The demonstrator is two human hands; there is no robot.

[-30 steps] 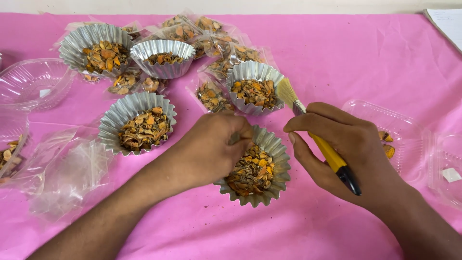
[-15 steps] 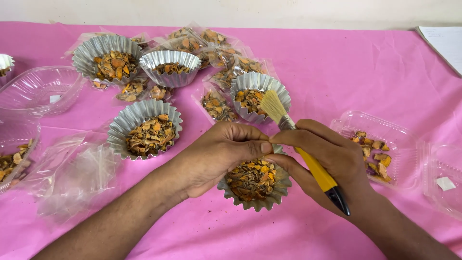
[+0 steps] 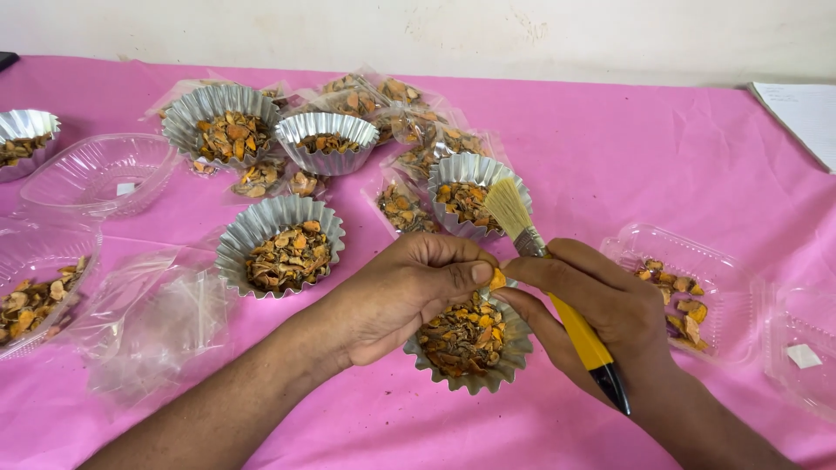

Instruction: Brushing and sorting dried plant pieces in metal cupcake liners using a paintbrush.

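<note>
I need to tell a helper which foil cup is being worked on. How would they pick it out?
On the pink tablecloth, look nearest the camera, where the two hands meet. The fluted foil cup of orange-brown chips sits under the left hand and the right hand; it alone has hands over it, beside the yellow-handled brush.

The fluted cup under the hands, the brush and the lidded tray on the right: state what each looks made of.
Fluted cup: thin metal foil by its look, shiny silver with crimped pleats. Brush: pale bristles, natural or synthetic unclear; metal ferrule; glossy yellow handle with black tip, likely painted wood or plastic. Tray: clear thin plastic, moulded ribs, glints.
</note>
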